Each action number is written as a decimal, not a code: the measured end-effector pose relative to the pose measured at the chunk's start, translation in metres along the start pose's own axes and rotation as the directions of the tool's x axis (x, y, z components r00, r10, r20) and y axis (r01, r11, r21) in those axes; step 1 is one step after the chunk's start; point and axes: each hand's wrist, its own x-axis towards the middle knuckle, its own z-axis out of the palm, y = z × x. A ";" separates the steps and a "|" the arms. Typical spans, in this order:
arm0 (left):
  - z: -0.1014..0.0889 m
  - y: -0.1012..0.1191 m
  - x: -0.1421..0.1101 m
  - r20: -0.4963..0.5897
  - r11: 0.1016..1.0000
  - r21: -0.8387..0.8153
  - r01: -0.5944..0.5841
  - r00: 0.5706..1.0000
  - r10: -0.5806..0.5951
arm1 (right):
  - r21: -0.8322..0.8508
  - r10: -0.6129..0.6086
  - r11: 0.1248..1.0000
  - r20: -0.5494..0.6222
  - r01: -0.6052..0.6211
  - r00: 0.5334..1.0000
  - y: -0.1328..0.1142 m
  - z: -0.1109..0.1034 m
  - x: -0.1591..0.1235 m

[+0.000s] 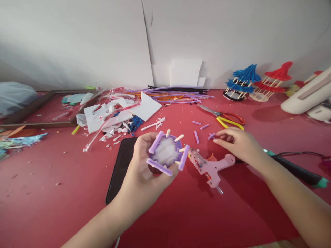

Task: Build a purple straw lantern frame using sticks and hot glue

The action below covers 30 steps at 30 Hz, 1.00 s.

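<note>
My left hand (147, 168) is wrapped round a small round craft model (166, 151). The model has a whitish disc base, a purple fuzzy rim, several short upright wooden sticks, and purple pipe-cleaner pieces laid across some stick tops. Over on the right, my right hand (236, 143) has its thumb and forefinger slightly apart, right beside crossed purple pipe-cleaner pieces (211, 136); whether they touch is hard to tell. Other cut purple pieces (197, 137) lie nearby. Between my hands, a pink hot glue gun (212, 168) lies on its side, its nozzle end close to the model.
Scissors (219, 116) with red and yellow handles lie behind my right hand. Blue (241, 82) and red (274, 82) pagoda-like models stand at the back right. White scraps (116, 113), long pipe cleaners (170, 94), a black phone-like slab (121, 168) and a black-green tool (297, 168) lie around.
</note>
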 end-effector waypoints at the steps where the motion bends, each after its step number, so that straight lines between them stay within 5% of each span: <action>1: 0.000 -0.001 0.000 -0.003 1.000 -0.003 -0.022 1.000 0.022 | -0.002 0.009 1.000 0.004 -0.009 1.000 0.001 0.003 0.003; 7: -0.001 -0.006 0.000 0.086 0.998 -0.039 -0.040 0.995 0.043 | 0.024 0.001 1.000 0.070 -0.003 0.998 -0.002 0.008 0.009; 13: 0.000 0.000 0.000 0.090 1.000 -0.022 -0.014 0.996 0.016 | 0.032 -0.276 0.961 0.101 0.274 0.956 0.000 0.004 0.008; 20: -0.001 0.002 -0.002 0.194 0.998 -0.045 -0.033 0.980 0.041 | -0.035 -0.293 0.955 0.077 0.296 0.953 0.006 0.007 0.012; 26: 0.001 0.004 -0.002 0.223 0.992 -0.125 0.000 0.975 0.028 | -0.023 -0.219 0.976 -0.127 0.218 0.967 0.003 0.005 0.011; 30: 0.001 0.003 -0.002 0.250 0.977 -0.203 0.065 0.968 -0.012 | -0.059 -0.265 0.964 -0.258 0.259 0.929 0.003 0.003 0.009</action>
